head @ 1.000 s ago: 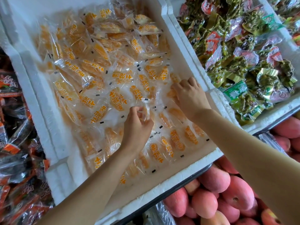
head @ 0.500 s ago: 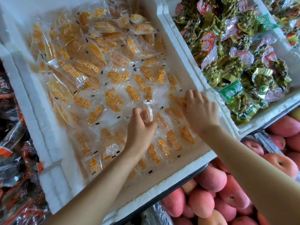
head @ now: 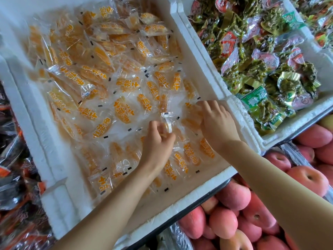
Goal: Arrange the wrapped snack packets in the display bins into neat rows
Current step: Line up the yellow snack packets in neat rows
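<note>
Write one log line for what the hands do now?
left hand: pinches orange packet | right hand: touches packets beside foam bin wall | rows: messy

clear snack packets (head: 124, 112) with orange lettering and yellow fruit slices fill the white foam bin (head: 180, 201) under both hands. they are heaped loosely beyond the fingers and lie flatter, side by side, near the wrists. an upright packet (head: 167, 121) is pinched in the left hand (head: 158, 143). the right hand (head: 218, 127) rests on packets by the bin's right wall. right of that hand, a second foam bin (head: 297, 123) holds jumbled green packets (head: 270, 73).
</note>
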The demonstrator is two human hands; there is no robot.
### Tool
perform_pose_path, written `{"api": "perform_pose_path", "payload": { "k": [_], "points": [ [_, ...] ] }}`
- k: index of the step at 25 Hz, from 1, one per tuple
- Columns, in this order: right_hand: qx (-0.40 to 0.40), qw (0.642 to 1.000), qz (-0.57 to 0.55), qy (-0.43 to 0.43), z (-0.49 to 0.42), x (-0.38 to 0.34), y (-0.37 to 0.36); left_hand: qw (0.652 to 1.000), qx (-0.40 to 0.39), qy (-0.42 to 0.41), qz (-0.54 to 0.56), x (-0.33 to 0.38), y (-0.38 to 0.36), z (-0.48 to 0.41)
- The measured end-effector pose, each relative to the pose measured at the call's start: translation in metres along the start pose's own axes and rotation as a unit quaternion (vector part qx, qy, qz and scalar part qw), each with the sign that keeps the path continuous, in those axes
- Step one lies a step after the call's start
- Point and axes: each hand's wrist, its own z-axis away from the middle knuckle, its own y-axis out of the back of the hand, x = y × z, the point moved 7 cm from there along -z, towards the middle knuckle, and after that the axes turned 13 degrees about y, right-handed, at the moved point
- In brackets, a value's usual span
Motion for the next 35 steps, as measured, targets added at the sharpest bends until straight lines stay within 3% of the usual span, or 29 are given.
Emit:
{"api": "perform_pose_path", "payload": {
  "k": [4, 10, 17, 20, 22, 25, 27, 29, 31, 35],
  "points": [
    [0.118, 0.984, -0.133, -0.033, 0.028, 0.004, 0.035, 0.999, -0.018, -0.026, 0.014, 0.003, -0.017, -0.006],
    [0.128, 0.973, -0.17, -0.087, 0.052, 0.038, 0.05, 0.999, 0.037, -0.021, -0.004, 0.03, -0.054, -0.019],
    [0.118, 0.972, -0.188, -0.079, 0.06, 0.042, 0.052, 0.997, 0.059, -0.033, -0.042, 0.039, -0.066, -0.021],
    [0.15, 0.95, -0.262, -0.079, 0.06, 0.035, 0.052, 0.997, 0.063, -0.052, 0.012, 0.035, -0.046, -0.011],
    [0.163, 0.926, -0.328, -0.089, 0.058, 0.022, 0.046, 0.998, 0.014, -0.041, 0.039, 0.03, -0.042, 0.002],
    [0.146, 0.919, -0.364, -0.05, 0.051, -0.01, 0.032, 0.991, -0.088, 0.027, 0.097, 0.021, -0.048, 0.018],
    [0.107, 0.927, -0.358, 0.021, 0.045, -0.03, 0.025, 0.99, -0.068, 0.044, 0.117, 0.016, -0.036, 0.019],
    [0.054, 0.929, -0.361, 0.056, 0.038, -0.039, 0.02, 0.994, 0.002, 0.031, 0.107, 0.013, -0.01, 0.014],
    [0.017, 0.923, -0.382, 0.03, 0.031, -0.039, 0.015, 0.996, 0.037, 0.029, 0.077, 0.008, 0.01, 0.009],
    [0.036, 0.888, -0.457, -0.041, 0.023, -0.059, 0.009, 0.98, -0.093, 0.089, 0.154, -0.006, 0.004, 0.012]
  ]
}}
